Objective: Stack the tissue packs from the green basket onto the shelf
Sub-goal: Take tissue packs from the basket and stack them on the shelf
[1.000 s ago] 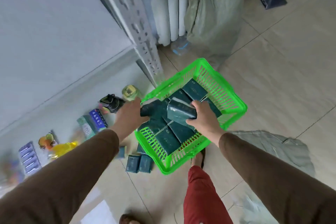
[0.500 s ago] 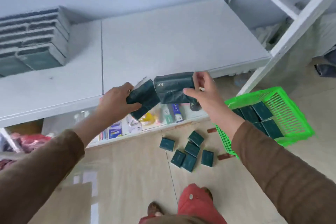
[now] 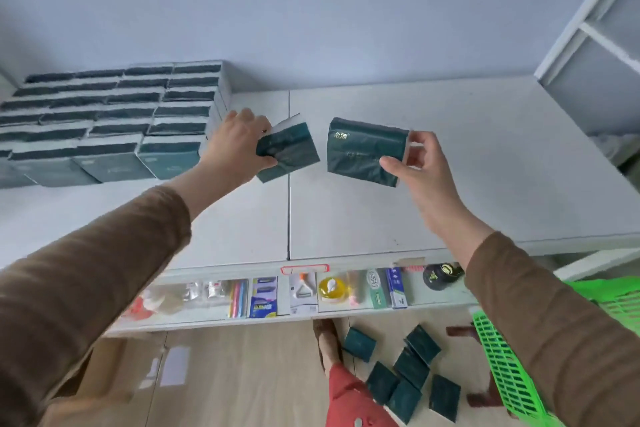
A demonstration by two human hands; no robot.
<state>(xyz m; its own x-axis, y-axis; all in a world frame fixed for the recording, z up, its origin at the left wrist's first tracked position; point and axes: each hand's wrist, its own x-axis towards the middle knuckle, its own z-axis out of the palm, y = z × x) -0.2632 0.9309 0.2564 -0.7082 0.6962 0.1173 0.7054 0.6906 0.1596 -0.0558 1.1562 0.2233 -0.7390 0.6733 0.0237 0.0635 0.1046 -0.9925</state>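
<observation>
Shelf (image 3: 433, 156): a broad white top, bare across its middle and right, with room to spare for more packs.

Stacked wall of packs (image 3: 114, 121): dark green tissue packs in tidy rows, several layers high, fill the shelf's left end; by my reckoning a good share of the job is done.

Green basket (image 3: 502, 367): down on the floor at the right, mostly hidden behind the right sleeve (what is left inside I cannot tell).

Lower shelf (image 3: 311, 291): small goods in a row, no part of this job.

Loose packs on the floor (image 3: 403, 378): about half a dozen lie scattered just beside the basket; whether they belong to the job I cannot say.

Left hand (image 3: 239, 146): fingers clenched around the left pack (image 3: 289, 152), held tilted above the shelf, just right of the stack.

Right hand (image 3: 420, 170): thumb and fingers pinch the right end of the right pack (image 3: 365, 151), held clear of the shelf, near the other pack but apart from it.

Stage: both packs are in the air and not yet placed; I judge they go next onto or beside the stack, with more trips to the basket likely after.
</observation>
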